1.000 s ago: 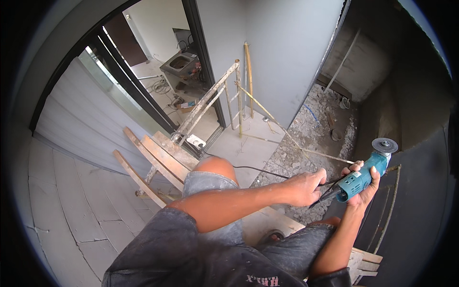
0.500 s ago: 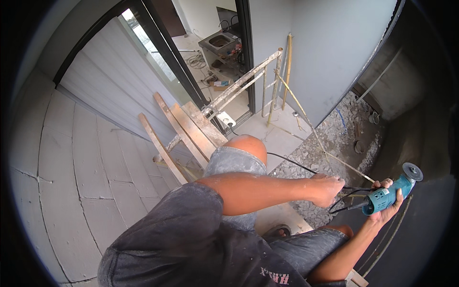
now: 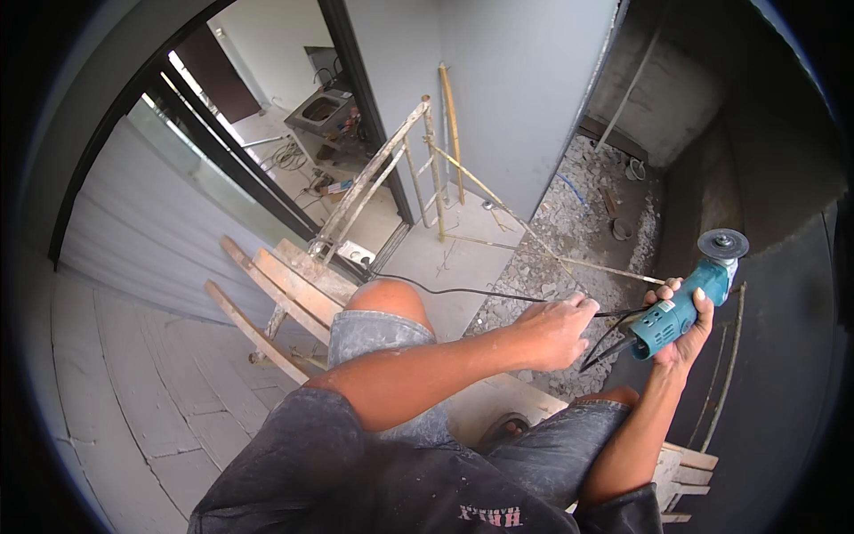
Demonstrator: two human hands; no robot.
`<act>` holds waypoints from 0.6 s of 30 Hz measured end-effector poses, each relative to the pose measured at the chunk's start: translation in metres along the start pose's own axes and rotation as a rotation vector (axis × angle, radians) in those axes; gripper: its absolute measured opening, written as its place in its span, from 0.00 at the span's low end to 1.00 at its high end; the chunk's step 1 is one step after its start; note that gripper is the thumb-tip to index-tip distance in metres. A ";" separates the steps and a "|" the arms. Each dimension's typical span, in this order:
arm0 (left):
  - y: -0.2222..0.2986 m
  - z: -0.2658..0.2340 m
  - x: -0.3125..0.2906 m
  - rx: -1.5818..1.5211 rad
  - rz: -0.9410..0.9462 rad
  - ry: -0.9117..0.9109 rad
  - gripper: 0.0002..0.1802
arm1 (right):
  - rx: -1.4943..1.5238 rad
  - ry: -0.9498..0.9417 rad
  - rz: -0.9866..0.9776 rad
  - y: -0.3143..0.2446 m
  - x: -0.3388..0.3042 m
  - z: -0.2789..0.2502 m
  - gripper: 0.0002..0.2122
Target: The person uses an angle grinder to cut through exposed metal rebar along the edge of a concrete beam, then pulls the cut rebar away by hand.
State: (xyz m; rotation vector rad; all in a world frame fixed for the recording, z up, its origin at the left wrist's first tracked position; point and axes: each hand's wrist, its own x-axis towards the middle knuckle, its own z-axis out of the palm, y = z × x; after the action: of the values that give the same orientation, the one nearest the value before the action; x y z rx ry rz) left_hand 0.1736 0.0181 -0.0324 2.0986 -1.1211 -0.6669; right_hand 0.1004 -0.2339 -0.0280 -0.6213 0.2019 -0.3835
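My right hand (image 3: 685,325) is wrapped round the body of a teal angle grinder (image 3: 669,322), out to the right above the rubble. A grey disc (image 3: 722,242) is fitted at the grinder's head and points away from me. From the tool's rear end a black power cord (image 3: 607,358) loops back towards my left hand (image 3: 560,331). That hand is closed on the cord, its fingers curled, just left of the grinder. Beyond it the cord (image 3: 463,291) runs left past my knee to a white power strip (image 3: 356,253).
Wooden planks (image 3: 286,289) lie across a scaffold by my left knee; more planks (image 3: 689,472) are at lower right. A paint-spattered scaffold frame (image 3: 378,169) rises ahead. Broken rubble (image 3: 583,240) covers the ground below, beside a dark wall (image 3: 774,392). A doorway shows a sink (image 3: 318,109).
My view has turned to the right, so the surroundings slide left. The grinder now sits closer to my left hand, its disc tilted more upright. Both grips continue.
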 end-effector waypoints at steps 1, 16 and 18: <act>0.001 -0.002 -0.002 0.023 0.005 0.017 0.31 | -0.010 0.034 -0.023 0.001 -0.001 0.001 0.16; 0.004 -0.016 -0.009 0.267 0.025 -0.049 0.31 | 0.116 0.172 -0.003 0.005 0.000 0.008 0.13; 0.003 -0.015 -0.009 0.295 0.047 -0.048 0.31 | 0.092 0.153 0.014 0.004 0.000 0.007 0.14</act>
State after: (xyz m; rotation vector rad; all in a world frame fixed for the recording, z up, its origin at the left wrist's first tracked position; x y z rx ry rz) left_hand 0.1776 0.0294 -0.0194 2.3024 -1.3606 -0.5591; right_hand 0.1037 -0.2274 -0.0254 -0.5000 0.3329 -0.4251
